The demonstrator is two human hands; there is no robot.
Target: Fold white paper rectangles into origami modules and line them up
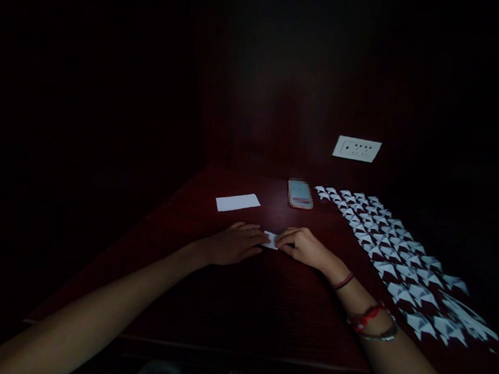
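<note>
Both my hands meet over a small white piece of paper [271, 239] lying on the dark red table [232, 301]. My left hand [234, 243] lies with its fingers stretched flat, the tips pressing the paper's left end. My right hand [303, 246] has its fingers curled and pressed together on the paper's right end. Most of the paper is hidden under the fingers.
A flat white paper strip [237, 202] lies beyond my left hand. A phone [299, 193] rests farther back. Several folded white paper pieces [399, 259] lie in rows along the right side. A white wall socket [357, 149] sits on the dark back panel.
</note>
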